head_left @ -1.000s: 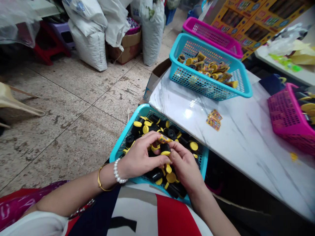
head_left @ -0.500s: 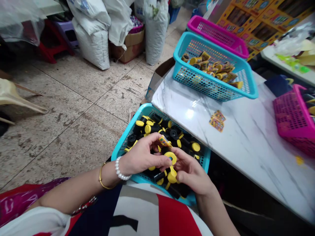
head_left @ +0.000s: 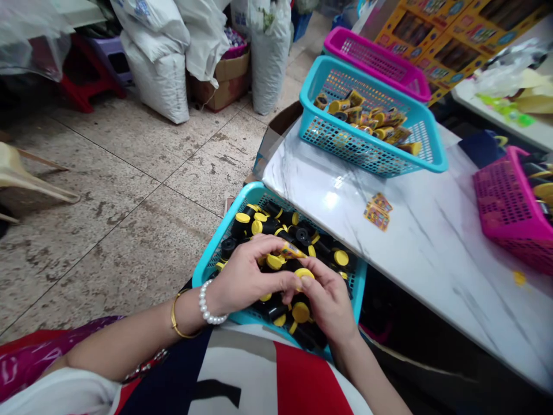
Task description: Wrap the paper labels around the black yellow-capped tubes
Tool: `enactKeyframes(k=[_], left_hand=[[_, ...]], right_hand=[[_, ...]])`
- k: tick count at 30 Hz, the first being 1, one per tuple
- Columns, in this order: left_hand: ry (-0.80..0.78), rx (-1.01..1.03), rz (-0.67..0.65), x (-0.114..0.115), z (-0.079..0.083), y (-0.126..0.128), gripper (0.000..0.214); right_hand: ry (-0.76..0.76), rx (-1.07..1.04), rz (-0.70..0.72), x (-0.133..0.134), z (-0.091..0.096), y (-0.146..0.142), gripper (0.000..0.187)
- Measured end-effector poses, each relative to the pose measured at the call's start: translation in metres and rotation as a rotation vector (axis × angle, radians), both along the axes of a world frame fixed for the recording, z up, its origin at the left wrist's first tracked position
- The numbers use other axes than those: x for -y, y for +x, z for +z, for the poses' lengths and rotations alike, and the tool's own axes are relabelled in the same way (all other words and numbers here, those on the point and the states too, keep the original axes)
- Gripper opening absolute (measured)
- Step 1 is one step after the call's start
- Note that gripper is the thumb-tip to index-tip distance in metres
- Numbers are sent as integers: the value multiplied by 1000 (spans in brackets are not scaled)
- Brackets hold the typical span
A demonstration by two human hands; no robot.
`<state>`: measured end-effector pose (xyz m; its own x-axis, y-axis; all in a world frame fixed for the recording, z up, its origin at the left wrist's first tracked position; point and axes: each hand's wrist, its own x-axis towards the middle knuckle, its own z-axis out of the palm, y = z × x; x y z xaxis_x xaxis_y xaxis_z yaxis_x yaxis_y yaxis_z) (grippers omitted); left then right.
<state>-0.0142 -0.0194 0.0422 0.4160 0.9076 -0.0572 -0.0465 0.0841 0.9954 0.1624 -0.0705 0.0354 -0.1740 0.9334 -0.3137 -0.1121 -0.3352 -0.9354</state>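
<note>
Over a turquoise basket [head_left: 208,253] full of black tubs with yellow lids, my two hands meet. My right hand [head_left: 332,300] is closed around a small black tub with a yellow flip lid [head_left: 305,272], its thumb pressing on the lid, which looks closed. My left hand [head_left: 253,276] pinches a printed yellow label [head_left: 292,251] at its index finger, while its thumb touches the side of the same lid. Most of the held tub's body is hidden by my fingers. Several loose tubs lie just beneath both hands.
On the marble-patterned table [head_left: 415,242] stands another turquoise basket [head_left: 367,147] holding labelled tubs. Two printed labels [head_left: 378,212] lie nearby. A pink basket [head_left: 510,207] stands at right, and another pink basket [head_left: 380,63] behind. White sacks [head_left: 158,86] stand on the floor.
The tub's yellow lid, hanging open before, is now folded over its top under my right thumb. My left hand still keeps the label. The view has shifted slightly.
</note>
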Motion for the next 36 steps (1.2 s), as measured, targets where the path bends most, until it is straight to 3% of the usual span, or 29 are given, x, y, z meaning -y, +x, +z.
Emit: enactKeyframes(k=[4, 7, 9, 11, 14, 17, 19, 22, 24, 26, 32, 34, 36], left_hand=[[-303, 236, 94, -6, -4, -10, 14], [-396, 266, 152, -10, -4, -14, 16], [-435, 266, 170, -11, -2, -13, 18], [-462, 272, 175, -13, 0, -11, 20], [-492, 277, 133, -17, 3, -7, 22], [-510, 313, 78, -20, 5, -5, 24], [-530, 345, 48, -21, 5, -4, 25], [-579, 387, 38, -26, 5, -4, 24], [-609, 420, 62, -32, 5, -5, 24], [-635, 471, 100, -39, 6, -6, 24], [-675, 578, 139, -50, 7, -1, 21], [-679, 591, 108, -49, 7, 4, 21], [-684, 619, 84, -48, 7, 7, 21]], right_hand=[[-36, -146, 72, -4, 19, 11, 37], [-47, -286, 83, -12, 40, 30, 60], [2, -249, 53, -20, 56, 43, 64], [91, -41, 14, -32, 70, 52, 57], [338, 560, -66, -58, 84, 60, 46], [557, 1109, -134, -91, 84, 67, 54], [552, 1298, -130, -112, 77, 70, 53], [547, 1426, -18, -132, 60, 74, 32], [613, 1389, 92, -134, 52, 75, 24], [616, 1209, 139, -126, 49, 75, 26], [300, 198, 35, -82, 56, 49, 38], [267, 58, 18, -75, 53, 37, 36], [234, 48, 21, -72, 49, 27, 36]])
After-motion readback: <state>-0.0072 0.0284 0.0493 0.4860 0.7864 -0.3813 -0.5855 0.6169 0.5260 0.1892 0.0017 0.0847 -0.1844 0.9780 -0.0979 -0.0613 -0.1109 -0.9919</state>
